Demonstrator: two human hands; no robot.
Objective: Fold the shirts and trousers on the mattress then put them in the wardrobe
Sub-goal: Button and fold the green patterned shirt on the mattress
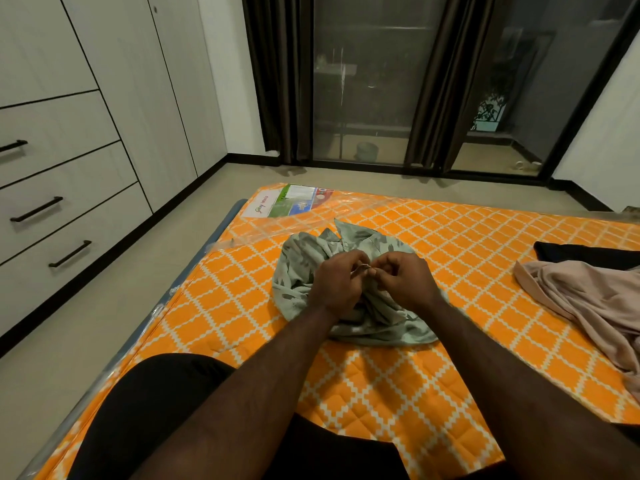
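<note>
Pinching green shirt (298, 271) with left hand (337, 285) and right hand (405, 278), fingers curled, apparently buttoning before folding. Bunched toward left edge of mattress (485, 237).

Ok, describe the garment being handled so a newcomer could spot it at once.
Start at the orange diamond-patterned mattress. Near its middle, the left hand and right hand pinch a crumpled shirt. It is pale green with darker patches, unlike the plain pinkish garment and black garment further right.

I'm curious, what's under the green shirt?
The green shirt lies bunched on the orange mattress, which shows all round it. The left hand and right hand pinch it from above. Anything beneath is hidden.
</note>
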